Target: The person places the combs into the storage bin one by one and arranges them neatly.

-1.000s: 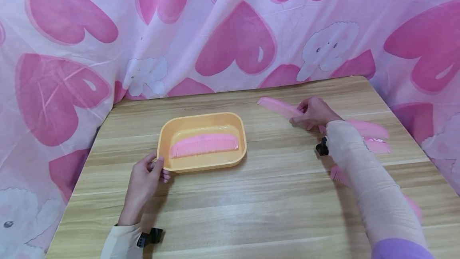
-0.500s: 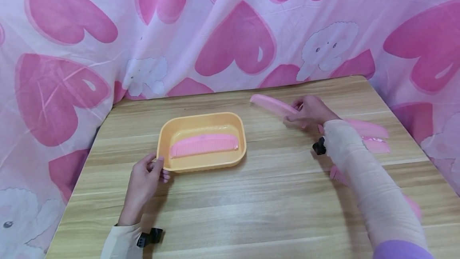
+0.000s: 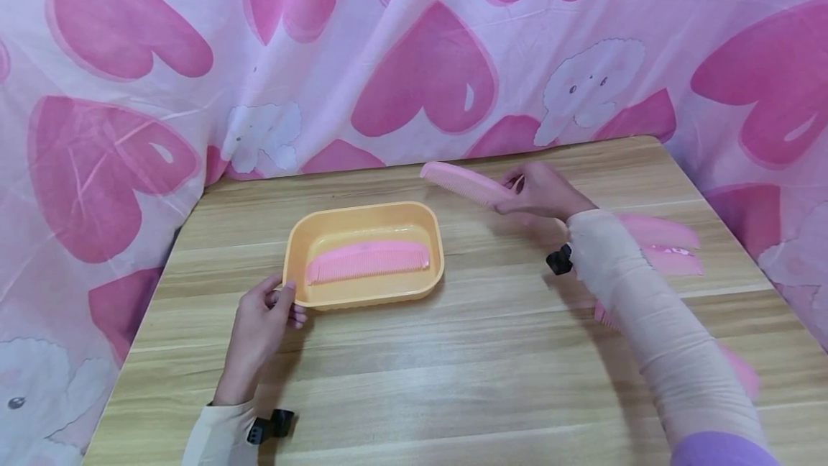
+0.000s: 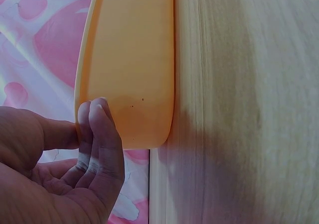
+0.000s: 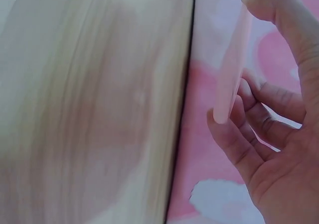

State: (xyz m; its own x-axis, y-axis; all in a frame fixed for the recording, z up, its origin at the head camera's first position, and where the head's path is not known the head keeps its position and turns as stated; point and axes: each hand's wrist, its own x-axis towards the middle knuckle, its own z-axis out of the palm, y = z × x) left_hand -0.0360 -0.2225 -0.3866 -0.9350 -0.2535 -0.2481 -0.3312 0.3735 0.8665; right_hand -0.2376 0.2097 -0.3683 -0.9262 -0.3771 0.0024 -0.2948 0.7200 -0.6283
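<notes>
— What does the head view show of the hands?
— The left hand [image 3: 259, 322] pinches the orange tray [image 3: 369, 302] at its near left corner. The right hand [image 3: 548, 189] pinches a pink comb [image 3: 462, 183] above the surface [image 3: 453, 387], near the tray's far right corner. A second comb [image 3: 369, 262] lies inside.
— Any writing?
— Pale marks [image 3: 673, 251] by the combs at right [image 3: 666, 231], too small to read.
— Left wrist?
— Fingers [image 4: 105, 139] against the tray's outer wall, near dark specks [image 4: 143, 99].
— Right wrist?
— The raised comb, edge-on between fingertips [image 5: 219, 127].
</notes>
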